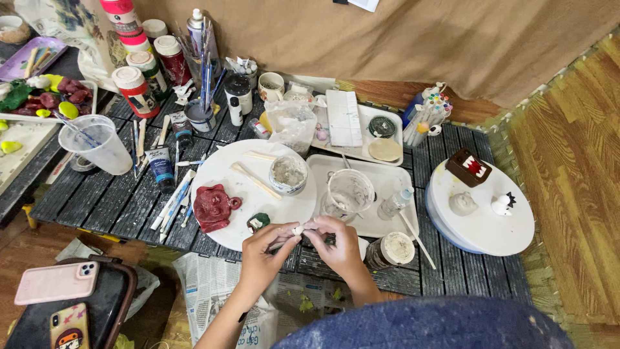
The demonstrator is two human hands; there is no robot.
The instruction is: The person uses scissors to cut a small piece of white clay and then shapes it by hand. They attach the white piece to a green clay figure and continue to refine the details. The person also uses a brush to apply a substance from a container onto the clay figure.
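A small pale lump of clay (298,229) is pinched between the fingertips of both hands, just above the near edge of the dark slatted table (110,200). The left hand (263,253) is curled around it from the left, and the right hand (337,242) is closed over it from the right; a dark object is partly hidden beneath the right fingers (what it is cannot be told).

Just beyond the hands a round white board (223,169) is laid flat, and on it rest a dark red, lumpy clay figure (214,207), a small green piece (259,222), two thin wooden sticks and a shallow tub of grey paste (288,173). To its right a white rectangular tray (387,187) carries a clear plastic cup (349,193) smeared inside. Further right, a white turntable (491,223) bears a brown box-shaped figure with a toothed red mouth (469,167) and two small white figures.

Along the far side, paint bottles with red and white caps (137,90) and a jar of brushes (201,113) are crowded together. Crumpled newspaper (213,284) is spread on the floor below the hands, and two phones (58,282) lie on a dark case at the lower left.
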